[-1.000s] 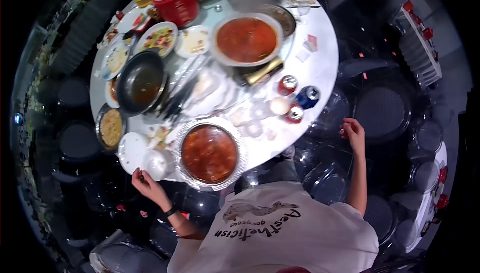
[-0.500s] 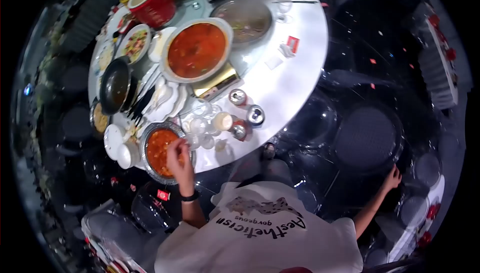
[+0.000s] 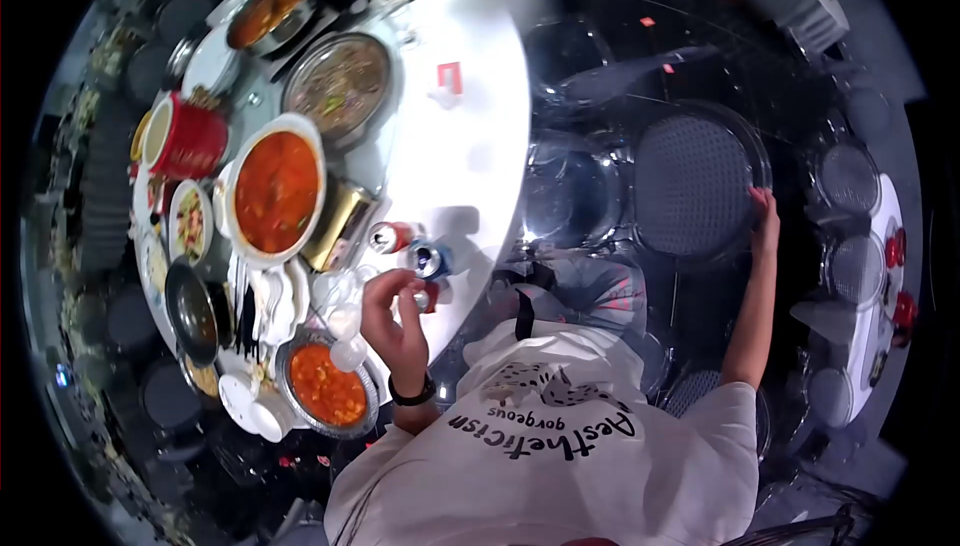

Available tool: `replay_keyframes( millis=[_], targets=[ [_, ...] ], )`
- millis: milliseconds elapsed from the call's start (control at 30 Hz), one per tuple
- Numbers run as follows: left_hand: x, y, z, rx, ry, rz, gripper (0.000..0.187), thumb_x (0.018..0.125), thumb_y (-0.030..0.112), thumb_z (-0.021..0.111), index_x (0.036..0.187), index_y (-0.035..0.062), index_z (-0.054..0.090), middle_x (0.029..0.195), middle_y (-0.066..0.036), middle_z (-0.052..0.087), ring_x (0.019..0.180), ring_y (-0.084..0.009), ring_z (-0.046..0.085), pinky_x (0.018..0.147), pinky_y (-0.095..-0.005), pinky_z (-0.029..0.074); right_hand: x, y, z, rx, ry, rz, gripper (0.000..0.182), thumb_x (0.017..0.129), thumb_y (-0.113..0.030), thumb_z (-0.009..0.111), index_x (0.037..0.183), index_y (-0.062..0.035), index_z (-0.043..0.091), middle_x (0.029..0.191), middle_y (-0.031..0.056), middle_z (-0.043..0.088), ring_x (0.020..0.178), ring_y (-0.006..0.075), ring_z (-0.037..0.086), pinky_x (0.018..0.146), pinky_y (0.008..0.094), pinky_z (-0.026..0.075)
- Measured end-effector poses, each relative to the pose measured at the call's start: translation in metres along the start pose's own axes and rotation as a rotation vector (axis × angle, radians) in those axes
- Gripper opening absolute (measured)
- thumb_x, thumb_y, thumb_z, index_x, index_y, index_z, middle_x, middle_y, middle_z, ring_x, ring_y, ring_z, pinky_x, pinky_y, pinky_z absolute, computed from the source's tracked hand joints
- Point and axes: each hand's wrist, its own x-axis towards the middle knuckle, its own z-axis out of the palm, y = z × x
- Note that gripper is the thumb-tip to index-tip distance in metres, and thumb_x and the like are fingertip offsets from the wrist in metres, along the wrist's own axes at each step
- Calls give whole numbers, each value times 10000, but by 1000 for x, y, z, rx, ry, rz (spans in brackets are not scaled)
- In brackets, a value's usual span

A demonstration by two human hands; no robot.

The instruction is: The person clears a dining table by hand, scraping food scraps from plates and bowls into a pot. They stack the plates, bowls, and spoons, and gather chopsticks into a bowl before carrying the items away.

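Observation:
My left hand (image 3: 395, 324), with a black band at its wrist, hovers over the table's near edge beside the drink cans. Its fingers are loosely bent and apart, and nothing shows in them. Close to its fingertips stand a blue can (image 3: 428, 260) and a red can (image 3: 388, 237); another red can is partly hidden behind the hand. Clear plastic cups (image 3: 346, 320) cluster to its left. Out to the right, my right hand (image 3: 764, 208) has its fingers closed on the rim of a chair (image 3: 695, 186) with a dark woven-looking surface.
The round white table (image 3: 470, 116) carries a foil tray of red food (image 3: 327, 384), a large bowl of red soup (image 3: 276, 192), a gold box (image 3: 345, 229), a red bucket (image 3: 187, 136), a black pan (image 3: 192, 314) and several other dishes. Transparent chairs (image 3: 570, 191) stand at right.
My view has turned, shifting the table leftward. My left hand has gone from over the foil tray to beside the cans. The right hand now meets the chair's rim, higher in view.

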Motion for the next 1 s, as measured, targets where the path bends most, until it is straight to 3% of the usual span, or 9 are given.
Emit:
replay_keyframes(
  millis=[167, 300, 400, 500, 567, 667, 767, 867, 1000],
  targets=[
    [5, 2, 82, -84, 44, -72, 182, 941, 68, 499, 1092, -31, 523, 978, -109, 597, 818, -139, 567, 767, -260, 463, 63, 7, -31, 30, -132, -120, 509, 889, -439, 504, 1271, -105, 545, 1245, 38, 587, 1162, 161, 475, 1019, 361, 289],
    [1, 17, 178, -90, -25, -84, 187, 931, 58, 515, 1099, -23, 530, 969, -101, 600, 803, -143, 565, 770, -261, 456, 123, -10, -30, 109, -240, -168, 418, 882, -363, 544, 1125, -37, 642, 1209, 34, 587, 1134, 158, 492, 984, 289, 328],
    [-7, 23, 273, -37, -92, -40, 181, 931, 58, 517, 1095, -20, 534, 958, -95, 605, 790, -134, 566, 747, -259, 465, 130, -49, -13, 53, -362, -239, 435, 856, -353, 580, 1116, -10, 642, 1206, 71, 564, 1158, 170, 478, 998, 299, 328],
    [-10, 37, 393, 127, -93, -44, 174, 934, 76, 522, 1081, -14, 542, 971, -85, 608, 818, -133, 575, 756, -260, 472, 148, -55, -29, 175, -575, -96, 621, 861, -321, 573, 1379, -35, 384, 1310, 94, 508, 1207, 193, 446, 1038, 319, 267],
    [-6, 49, 475, 200, -77, -28, 171, 934, 85, 519, 1075, -7, 551, 979, -74, 609, 857, -136, 581, 756, -261, 477, 159, -60, -50, 336, -785, 36, 677, 873, -327, 545, 1435, -46, 293, 1353, 104, 471, 1301, 193, 340, 1091, 356, 161],
    [3, 70, 574, 235, -146, 82, 179, 910, 51, 531, 1072, -22, 555, 1043, -97, 589, 889, -155, 584, 765, -271, 477, 186, -66, -71, 593, -1041, 274, 580, 900, -405, 473, 1348, -40, 420, 1438, 54, 348, 1345, 175, 242, 1084, 393, 158],
    [13, 84, 633, 423, -145, 177, 228, 846, 15, 562, 1072, -17, 552, 1051, -149, 572, 909, -260, 564, 790, -328, 462, 226, -71, -79, 703, -1160, 421, 579, 926, -483, 400, 1261, -34, 547, 1523, 5, 226, 1389, 157, 143, 1077, 430, 155],
    [31, 69, 663, 619, -39, 214, 246, 830, 28, 576, 1072, -12, 549, 1067, -159, 558, 980, -327, 531, 842, -381, 437, 286, -67, -86, 767, -1175, 501, 523, 942, -441, 397, 1195, -30, 597, 1497, 31, 292, 1376, 161, 197, 1067, 456, 220],
    [75, 53, 689, 923, 64, 357, 260, 828, 47, 585, 1083, 5, 555, 1080, -151, 548, 1001, -346, 518, 856, -408, 430, 394, -59, -125, 721, -921, 555, 446, 917, -427, 445, 1098, -58, 618, 1341, 24, 387, 1256, 170, 316, 1027, 462, 294]
  ],
)
